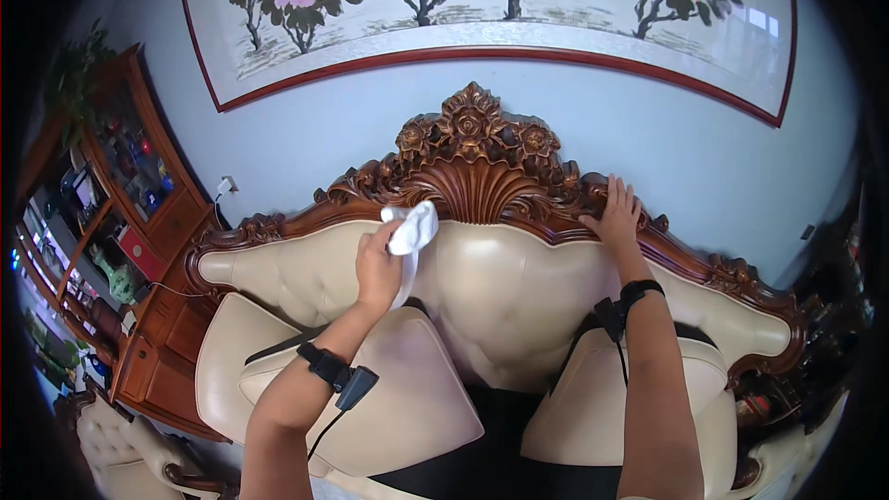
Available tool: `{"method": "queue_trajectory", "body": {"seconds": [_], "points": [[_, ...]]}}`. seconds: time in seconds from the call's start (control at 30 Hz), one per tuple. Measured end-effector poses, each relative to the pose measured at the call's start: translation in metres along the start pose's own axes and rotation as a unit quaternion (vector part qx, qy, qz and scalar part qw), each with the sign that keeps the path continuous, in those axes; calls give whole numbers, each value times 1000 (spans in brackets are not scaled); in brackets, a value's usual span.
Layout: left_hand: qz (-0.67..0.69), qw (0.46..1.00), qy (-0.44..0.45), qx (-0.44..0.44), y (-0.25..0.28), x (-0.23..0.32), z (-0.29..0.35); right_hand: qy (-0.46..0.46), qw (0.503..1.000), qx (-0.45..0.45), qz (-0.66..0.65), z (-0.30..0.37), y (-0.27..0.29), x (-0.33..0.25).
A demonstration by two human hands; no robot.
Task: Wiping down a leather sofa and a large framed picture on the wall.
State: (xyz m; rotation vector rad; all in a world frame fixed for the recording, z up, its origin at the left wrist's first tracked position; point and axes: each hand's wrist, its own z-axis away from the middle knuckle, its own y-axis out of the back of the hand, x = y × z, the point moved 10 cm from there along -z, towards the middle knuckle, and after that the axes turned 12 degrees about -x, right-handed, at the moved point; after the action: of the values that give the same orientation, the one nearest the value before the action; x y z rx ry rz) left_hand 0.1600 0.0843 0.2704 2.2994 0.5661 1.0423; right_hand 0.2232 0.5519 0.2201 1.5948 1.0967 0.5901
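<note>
In my left hand (378, 270) is a bunched white cloth (414, 230), gripped with part of it hanging below the fingers. The hand is in front of the cream leather backrest (491, 287) of a sofa, just under its carved dark wood crest (474, 176). My right hand (619, 215) rests on the carved wooden top rail right of the crest, fingers spread and nothing held. Cream seat cushions (398, 398) lean tilted against the backrest, and another cushion (593, 407) stands beneath my right forearm. Black straps with small devices circle both wrists.
A framed flower painting (500, 54) hangs on the pale blue wall above. At left stands a wooden cabinet (176, 315) with a green vase (116, 278) and other ornaments. A white plug with a cord sits in a wall socket (227, 185). A tufted armchair (111, 435) is at lower left.
</note>
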Motion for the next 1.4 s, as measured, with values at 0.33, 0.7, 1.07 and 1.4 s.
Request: {"method": "queue_trajectory", "body": {"seconds": [0.33, 0.7, 1.07, 1.4], "points": [[23, 971, -176, 158, -78, 44, -111, 72, 988, 83, -112, -28, -10, 3], [-133, 918, -354, -119, -246, 33, -16, 87, 984, 100, -115, -27, -8, 8], [-183, 898, -333, 221, -101, 92, -90, 92, 984, 105, -106, -24, -6, 10], [-110, 990, -80, 29, -201, -40, -29, 85, 984, 111, -110, -28, -9, 6]]}}
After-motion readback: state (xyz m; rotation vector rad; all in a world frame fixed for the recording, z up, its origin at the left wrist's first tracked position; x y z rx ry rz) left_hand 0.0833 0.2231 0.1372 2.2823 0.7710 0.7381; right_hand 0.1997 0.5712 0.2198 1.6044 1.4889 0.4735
